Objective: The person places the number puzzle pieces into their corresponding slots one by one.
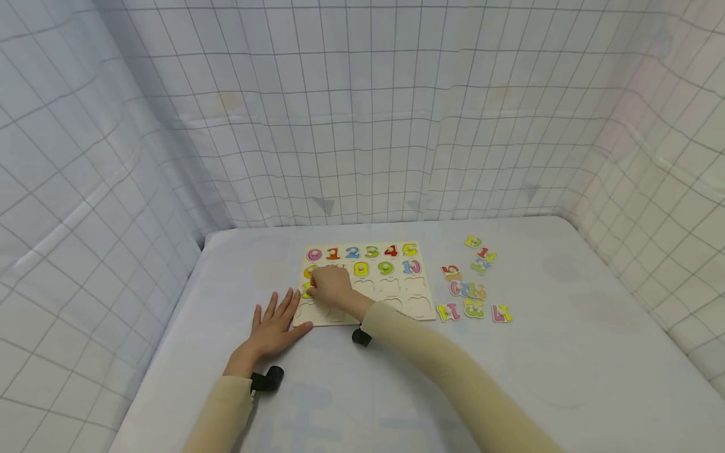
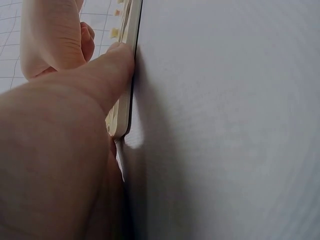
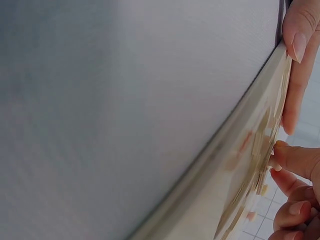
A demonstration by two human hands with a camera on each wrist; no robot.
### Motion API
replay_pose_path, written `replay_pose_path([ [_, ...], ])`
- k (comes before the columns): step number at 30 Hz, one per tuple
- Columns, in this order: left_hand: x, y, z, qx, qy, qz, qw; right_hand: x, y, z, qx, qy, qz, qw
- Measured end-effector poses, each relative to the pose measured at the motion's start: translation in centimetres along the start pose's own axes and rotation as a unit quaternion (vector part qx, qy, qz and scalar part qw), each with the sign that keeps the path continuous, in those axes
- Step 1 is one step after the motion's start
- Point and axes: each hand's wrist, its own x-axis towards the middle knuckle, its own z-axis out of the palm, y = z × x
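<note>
A wooden number puzzle board (image 1: 360, 319) lies on the table, its top two rows holding coloured number pieces with small knobs. My right hand (image 1: 331, 286) reaches across it to the left end of the third row. In the right wrist view, thumb and fingertip pinch the small knob (image 3: 274, 163) of a piece; in the head view a yellow-green number piece (image 1: 306, 290) shows beside the fingers, partly hidden. With fingers spread, my left hand (image 1: 275, 325) rests at the board's lower left corner, its thumb (image 2: 117, 65) on the board's edge.
Several loose number pieces lie right of the board, among them a pink-and-yellow 17 (image 1: 501, 313), a green-and-yellow piece (image 1: 474, 308) and a red-and-orange piece (image 1: 452, 272). Some overlap. A white grid-patterned cloth (image 1: 362, 126) hangs behind the table and at both sides.
</note>
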Motion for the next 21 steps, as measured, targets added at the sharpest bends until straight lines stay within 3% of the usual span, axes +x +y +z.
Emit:
replay_pose_path([
  [21,-0.05,0.66,-0.42,0.003,-0.006,-0.012,0.9999,-0.12,0.24,0.61,0.003,0.009,-0.006,1.0],
])
